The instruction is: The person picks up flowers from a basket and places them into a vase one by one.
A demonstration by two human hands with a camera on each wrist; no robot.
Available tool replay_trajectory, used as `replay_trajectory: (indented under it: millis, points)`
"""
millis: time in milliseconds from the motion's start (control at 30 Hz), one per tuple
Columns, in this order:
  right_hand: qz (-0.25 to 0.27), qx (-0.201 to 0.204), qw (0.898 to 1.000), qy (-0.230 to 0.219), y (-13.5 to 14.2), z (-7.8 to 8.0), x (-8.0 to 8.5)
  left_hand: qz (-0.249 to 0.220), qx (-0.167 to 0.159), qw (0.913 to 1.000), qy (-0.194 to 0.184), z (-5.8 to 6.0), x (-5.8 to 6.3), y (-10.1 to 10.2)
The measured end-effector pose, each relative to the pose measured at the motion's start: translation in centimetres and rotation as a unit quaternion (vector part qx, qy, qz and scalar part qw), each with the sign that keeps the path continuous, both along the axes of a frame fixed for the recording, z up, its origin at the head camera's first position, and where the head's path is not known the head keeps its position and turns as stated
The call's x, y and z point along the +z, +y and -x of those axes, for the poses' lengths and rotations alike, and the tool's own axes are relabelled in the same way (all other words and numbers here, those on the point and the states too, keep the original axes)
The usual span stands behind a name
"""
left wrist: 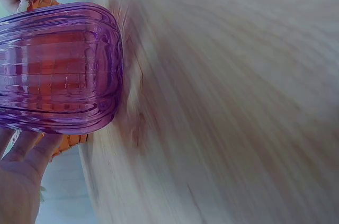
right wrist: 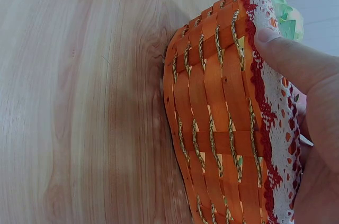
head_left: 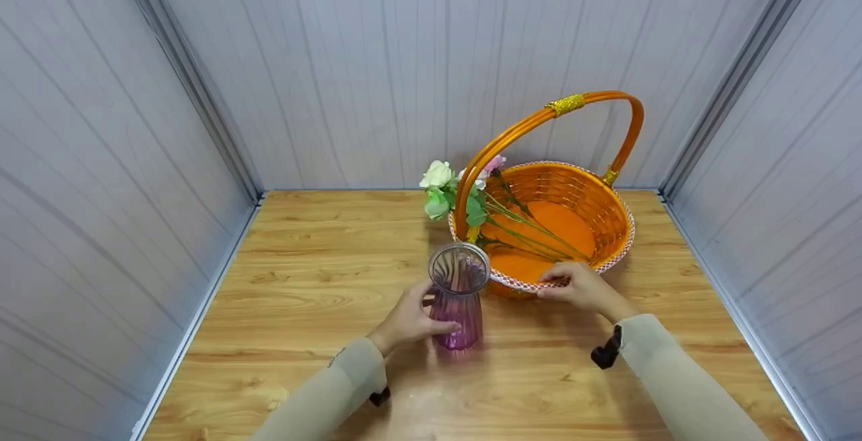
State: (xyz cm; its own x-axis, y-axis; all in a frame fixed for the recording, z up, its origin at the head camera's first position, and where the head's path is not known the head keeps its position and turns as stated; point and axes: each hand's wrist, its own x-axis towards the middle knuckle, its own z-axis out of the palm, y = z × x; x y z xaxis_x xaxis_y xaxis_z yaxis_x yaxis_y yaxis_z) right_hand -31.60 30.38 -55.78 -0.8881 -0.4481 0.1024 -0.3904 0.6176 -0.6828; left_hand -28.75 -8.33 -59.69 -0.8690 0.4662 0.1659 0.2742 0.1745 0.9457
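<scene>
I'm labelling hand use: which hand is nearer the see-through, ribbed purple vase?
Left. The left hand grips the vase; the right hand is away to the vase's right, pinching the lace-trimmed rim of the orange woven basket.

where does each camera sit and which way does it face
Head: on the person's head, facing forward and down at glass vase, orange basket, flowers; left hand, right hand and sleeves show.
Left wrist: on that wrist, facing the vase's lower part and table; left fingers show, right hand top left.
Right wrist: on that wrist, facing the basket's woven outside; right thumb and nearby hand show.
Shared: both wrist views show vase, basket, table and right hand.
</scene>
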Motion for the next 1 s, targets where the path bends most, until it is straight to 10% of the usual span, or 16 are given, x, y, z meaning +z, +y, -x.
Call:
replay_trajectory:
  millis: [1000]
  points:
    - [-0.022, 0.002, 1.0, 0.021, 0.05, 0.24, 0.05, 0.023, -0.023, 0.9995, -0.007, -0.9, 0.43, 0.99]
